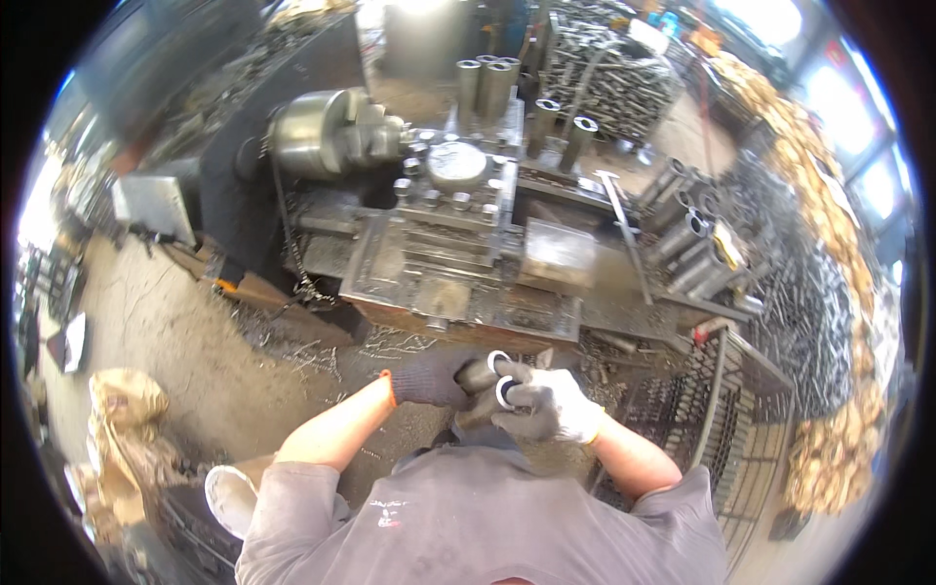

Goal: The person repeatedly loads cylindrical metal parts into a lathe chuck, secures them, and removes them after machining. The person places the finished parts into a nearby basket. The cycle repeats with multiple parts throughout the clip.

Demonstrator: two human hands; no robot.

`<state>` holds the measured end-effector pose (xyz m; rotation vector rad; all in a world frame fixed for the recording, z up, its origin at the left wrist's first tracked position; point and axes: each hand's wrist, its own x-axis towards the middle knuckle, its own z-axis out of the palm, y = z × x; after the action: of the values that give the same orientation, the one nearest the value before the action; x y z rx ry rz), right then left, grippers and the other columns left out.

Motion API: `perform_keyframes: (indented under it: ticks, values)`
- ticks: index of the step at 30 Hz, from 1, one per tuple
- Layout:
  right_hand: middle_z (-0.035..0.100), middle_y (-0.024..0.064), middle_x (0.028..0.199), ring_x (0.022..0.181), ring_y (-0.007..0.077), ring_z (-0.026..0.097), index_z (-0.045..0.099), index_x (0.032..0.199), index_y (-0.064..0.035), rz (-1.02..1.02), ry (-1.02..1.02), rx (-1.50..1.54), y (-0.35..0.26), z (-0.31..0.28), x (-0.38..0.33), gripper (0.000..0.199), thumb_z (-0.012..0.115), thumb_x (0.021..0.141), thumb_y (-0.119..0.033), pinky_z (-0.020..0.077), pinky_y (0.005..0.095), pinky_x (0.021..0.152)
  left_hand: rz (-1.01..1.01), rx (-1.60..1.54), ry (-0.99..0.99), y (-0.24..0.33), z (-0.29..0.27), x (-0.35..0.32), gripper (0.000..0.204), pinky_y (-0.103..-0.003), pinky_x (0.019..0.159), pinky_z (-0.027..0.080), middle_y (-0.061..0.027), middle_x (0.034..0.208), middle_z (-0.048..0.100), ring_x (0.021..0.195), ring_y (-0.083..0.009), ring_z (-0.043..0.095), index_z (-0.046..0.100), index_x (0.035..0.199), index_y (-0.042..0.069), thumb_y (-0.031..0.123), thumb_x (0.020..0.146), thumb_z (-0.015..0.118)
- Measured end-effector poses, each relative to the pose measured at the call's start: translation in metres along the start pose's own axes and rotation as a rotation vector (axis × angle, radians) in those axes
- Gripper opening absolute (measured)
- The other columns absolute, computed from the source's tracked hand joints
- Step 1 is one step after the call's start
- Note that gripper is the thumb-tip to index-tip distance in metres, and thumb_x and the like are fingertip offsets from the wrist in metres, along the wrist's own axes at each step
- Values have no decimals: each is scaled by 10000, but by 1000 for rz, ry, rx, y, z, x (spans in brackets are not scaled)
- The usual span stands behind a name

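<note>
— What are the hands doing just below the lathe?

— Both are gloved and both are busy. The left hand, in a dark glove, has its fingers wrapped around a short metal tube. The right hand, in a pale glove, has its fingers curled around a second tube. The 2 tubes sit side by side, touching or nearly so, open ends facing up, in front of the person's chest and just below the lathe's front edge.

— How would those tubes handle?

— They look like steel, thick-walled — so heavy for their size, stiff, not fragile. The bare turned surface is probably slick, maybe oily, hence the gloves. The rims may be sharp. I'd judge a full wrap around the middle of the barrel is safest, not a pinch at the rim.

— Anything else near the lathe?

— More tubes of the same kind stand upright behind it, and a pile leans to its right. A wire basket stands below and to the right, and metal shavings litter the floor below its left end.
</note>
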<state>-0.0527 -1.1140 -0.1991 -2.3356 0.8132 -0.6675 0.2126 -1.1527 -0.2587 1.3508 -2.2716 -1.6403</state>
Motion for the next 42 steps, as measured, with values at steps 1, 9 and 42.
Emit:
perform_keyframes:
  ticks: [1,9,42]
  values:
    - [747,89,1241,753,288,748,777,966,-100,-56,-14,65,3,-6,22,190,827,877,-261,596,377,649,-69,41,81,-11,-16,-13,773,-438,1031,546,-187,1309,693,1216,-353,675,589,1423,86,288,733,872]
    - [747,112,1097,713,297,740,743,832,-99,-156,71,-255,35,-3,161,212,854,823,-280,587,392,607,29,-526,978,-66,-111,-56,475,-328,883,592,-41,1113,720,1037,-145,690,668,1222,67,2,783,836]
    - [809,184,1046,806,267,783,809,1104,-29,72,-800,-325,277,-55,494,329,648,1007,-299,617,392,713,406,1070,1245,-79,-339,136,387,-633,1289,259,-243,1378,588,1408,-448,486,635,1301,28,191,955,576]
